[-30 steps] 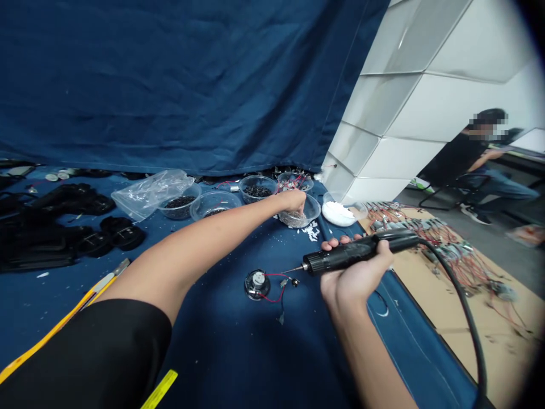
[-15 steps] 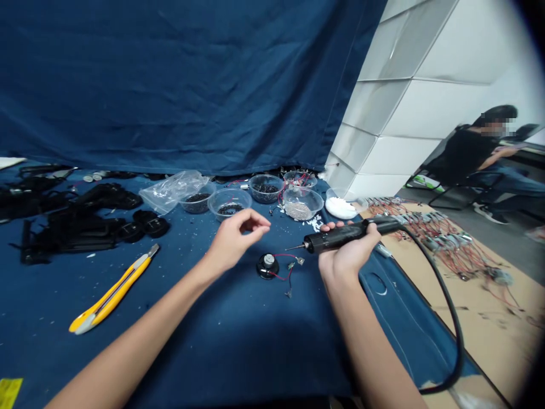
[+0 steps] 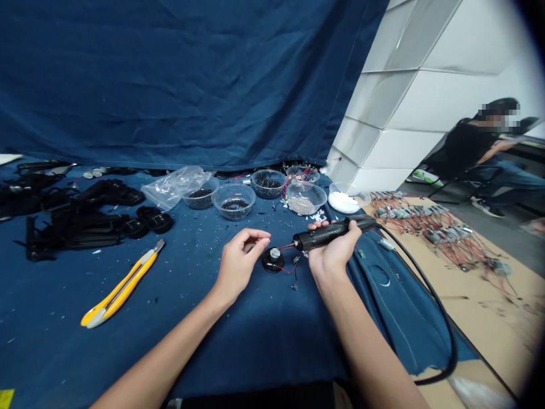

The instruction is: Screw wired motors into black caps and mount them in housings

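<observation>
Over blue cloth (image 3: 251,341), the left hand (image 3: 237,263) is nearly pinched, contents unclear; the right hand (image 3: 332,253) clasps a screwdriver (image 3: 323,234).

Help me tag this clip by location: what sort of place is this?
Probably an electronics workshop: a corded screwdriver in the right hand, tubs of small parts on blue cloth, and many wired pieces laid out to the right.

Through my feed I see an electronics assembly workshop: a corded power screwdriver (image 3: 323,234) in the right hand (image 3: 334,254), plastic tubs (image 3: 217,204) of small parts beyond the left hand (image 3: 235,266), wired components (image 3: 452,236) crowded right of the right hand, and a utility knife (image 3: 121,291) left of the left.
</observation>
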{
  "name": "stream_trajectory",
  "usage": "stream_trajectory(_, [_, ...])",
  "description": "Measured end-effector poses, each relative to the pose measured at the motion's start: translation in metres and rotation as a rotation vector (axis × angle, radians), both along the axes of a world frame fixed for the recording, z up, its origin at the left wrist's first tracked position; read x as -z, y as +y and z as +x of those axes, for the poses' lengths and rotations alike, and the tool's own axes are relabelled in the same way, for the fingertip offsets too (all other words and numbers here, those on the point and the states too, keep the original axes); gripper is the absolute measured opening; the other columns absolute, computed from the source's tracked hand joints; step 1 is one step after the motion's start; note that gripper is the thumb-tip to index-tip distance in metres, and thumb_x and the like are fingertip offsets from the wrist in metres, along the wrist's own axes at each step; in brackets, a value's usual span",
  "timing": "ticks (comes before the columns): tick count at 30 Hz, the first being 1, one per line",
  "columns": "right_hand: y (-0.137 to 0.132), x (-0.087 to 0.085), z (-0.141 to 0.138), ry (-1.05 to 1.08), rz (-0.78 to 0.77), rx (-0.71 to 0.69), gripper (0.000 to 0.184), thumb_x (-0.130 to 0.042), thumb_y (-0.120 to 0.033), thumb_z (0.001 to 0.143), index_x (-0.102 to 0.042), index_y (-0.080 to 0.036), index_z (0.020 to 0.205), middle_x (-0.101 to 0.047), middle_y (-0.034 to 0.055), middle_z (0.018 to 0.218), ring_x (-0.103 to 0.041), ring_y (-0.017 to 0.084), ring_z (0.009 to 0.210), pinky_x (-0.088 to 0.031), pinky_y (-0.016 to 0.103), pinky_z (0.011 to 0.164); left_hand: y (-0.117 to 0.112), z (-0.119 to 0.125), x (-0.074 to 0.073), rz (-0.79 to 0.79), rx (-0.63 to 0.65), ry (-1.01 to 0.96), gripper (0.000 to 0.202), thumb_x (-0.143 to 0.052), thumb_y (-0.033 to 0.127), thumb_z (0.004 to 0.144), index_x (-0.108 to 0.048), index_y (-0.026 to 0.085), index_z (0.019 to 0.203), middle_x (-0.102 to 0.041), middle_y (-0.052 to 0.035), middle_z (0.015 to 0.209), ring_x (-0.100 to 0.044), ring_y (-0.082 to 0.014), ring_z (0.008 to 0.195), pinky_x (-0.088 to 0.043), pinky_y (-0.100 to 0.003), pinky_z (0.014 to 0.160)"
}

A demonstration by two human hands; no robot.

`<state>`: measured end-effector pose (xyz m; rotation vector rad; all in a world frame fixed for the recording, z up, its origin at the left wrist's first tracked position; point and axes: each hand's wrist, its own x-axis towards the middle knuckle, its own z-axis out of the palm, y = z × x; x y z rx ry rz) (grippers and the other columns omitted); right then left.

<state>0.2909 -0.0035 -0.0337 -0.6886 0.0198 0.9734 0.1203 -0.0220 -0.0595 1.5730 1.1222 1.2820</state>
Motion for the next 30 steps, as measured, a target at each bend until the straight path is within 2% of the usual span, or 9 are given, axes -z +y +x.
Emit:
stream_trajectory(2, [0.001,0.001,0.001,-0.002,-0.005,0.015,0.034,-0.040,-0.051,0.087,-0.044,-0.018,0.075,-0.047,-0.0030,0.065,-0.054,0.010,0.055,-0.051,0.022,0.051,-0.001,0.000,0.001,0.024,-0.021,0.029,0.014,-0.064,0.031,0.085,-0.068,0.019,0.090,-0.069,-0.0004,0.089,-0.063,-0.0129,0.083,-0.049,-0.023,0.076])
stream_trajectory(6, [0.001,0.002,0.001,-0.001,-0.013,0.022,0.034,-0.039,-0.050,0.088,-0.044,-0.019,0.076,-0.047,-0.0029,0.063,-0.053,0.010,0.054,-0.050,0.022,0.049,-0.002,0.001,0.002,0.169,-0.044,0.126,0.010,-0.062,0.028,0.088,-0.069,0.021,0.088,-0.068,0.0008,0.091,-0.062,-0.0122,0.084,-0.047,-0.023,0.078])
stream_trajectory(10, [0.001,0.002,0.001,-0.014,-0.007,0.017,0.033,-0.037,-0.049,0.089,-0.042,-0.019,0.075,-0.046,-0.0034,0.063,-0.052,0.009,0.053,-0.050,0.021,0.048,-0.002,-0.001,0.002,0.236,-0.059,0.121,0.009,-0.060,0.026,0.089,-0.067,0.020,0.091,-0.067,0.0008,0.090,-0.061,-0.0112,0.084,-0.046,-0.021,0.077])
stream_trajectory(16, [0.001,0.004,0.001,-0.013,-0.023,0.028,0.034,-0.039,-0.050,0.088,-0.044,-0.018,0.076,-0.048,-0.0028,0.062,-0.053,0.010,0.054,-0.050,0.022,0.049,0.003,-0.004,0.001,0.173,-0.029,0.100,0.010,-0.059,0.027,0.089,-0.066,0.020,0.091,-0.067,0.0003,0.090,-0.061,-0.0118,0.084,-0.047,-0.021,0.076])
stream_trajectory(20, [0.002,0.005,0.002,-0.013,-0.026,0.035,0.034,-0.039,-0.049,0.088,-0.044,-0.018,0.076,-0.048,-0.0025,0.062,-0.054,0.010,0.053,-0.050,0.023,0.048,0.011,-0.008,0.009,0.075,-0.048,0.160,0.013,-0.060,0.030,0.088,-0.068,0.020,0.090,-0.070,-0.0007,0.090,-0.064,-0.0142,0.083,-0.049,-0.025,0.077])
stream_trajectory(23, [0.002,0.006,0.003,-0.013,-0.031,0.028,0.034,-0.038,-0.050,0.088,-0.044,-0.018,0.076,-0.048,-0.0028,0.062,-0.054,0.010,0.053,-0.050,0.022,0.048,0.023,-0.018,0.022,0.068,-0.047,0.273,0.014,-0.058,0.030,0.088,-0.067,0.019,0.092,-0.070,-0.0014,0.089,-0.064,-0.0146,0.080,-0.049,-0.026,0.076])
stream_trajectory(28, [0.001,0.007,0.003,-0.029,-0.027,0.024,0.033,-0.038,-0.050,0.088,-0.043,-0.019,0.077,-0.046,-0.0039,0.062,-0.053,0.010,0.053,-0.050,0.022,0.048,0.049,-0.040,0.044,0.238,0.079,0.690,0.010,-0.054,0.019,0.088,-0.063,0.016,0.088,-0.063,-0.0044,0.089,-0.057,-0.0171,0.083,-0.046,-0.031,0.078])
stream_trajectory(30, [0.000,0.007,0.003,-0.036,-0.026,0.023,0.033,-0.039,-0.049,0.088,-0.043,-0.019,0.076,-0.046,-0.0042,0.062,-0.053,0.009,0.053,-0.050,0.022,0.048,0.057,-0.045,0.048,0.270,0.098,0.770,0.009,-0.052,0.016,0.087,-0.061,0.016,0.087,-0.060,-0.0049,0.088,-0.055,-0.0180,0.084,-0.046,-0.032,0.077])
